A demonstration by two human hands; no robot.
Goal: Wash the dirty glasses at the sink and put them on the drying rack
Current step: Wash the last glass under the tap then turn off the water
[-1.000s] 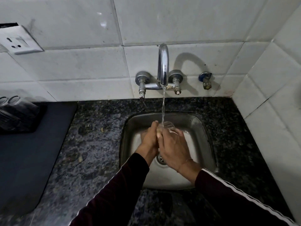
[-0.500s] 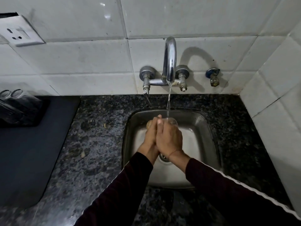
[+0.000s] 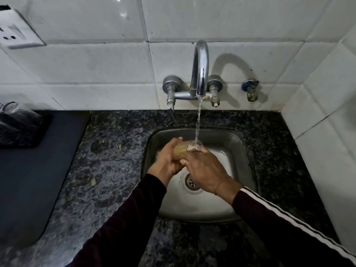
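While water runs from the tap [image 3: 200,74] into the steel sink [image 3: 244,151], the head view shows both hands meeting over the basin around one glass [image 3: 185,150]. Left hand [image 3: 167,160] grips the glass base, fingers [image 3: 176,140] curled round the far side. Right hand [image 3: 206,170] wraps the rim end, its fingers clamped on the glass too, thumb wet and shiny. Glass lies tilted nearly sideways, mouth toward the stream, water striking right at the rim. Looks tinted or cloudy inside; can't tell if that is residue or skin showing through.

Step in hand, judged: rinsing. To do it well, keep the mouth under the stream so water floods inside, turn the glass between the two hands so every side is rubbed, hold firm since wet glass slips, stay low over the basin.

Left on the speckled bench [image 3: 107,160] lies a dark mat [image 3: 34,170], and at its far corner a dark rack [image 3: 21,128] carries clear glasses [image 3: 9,106], well apart from the sink. That is likely where this one goes after.
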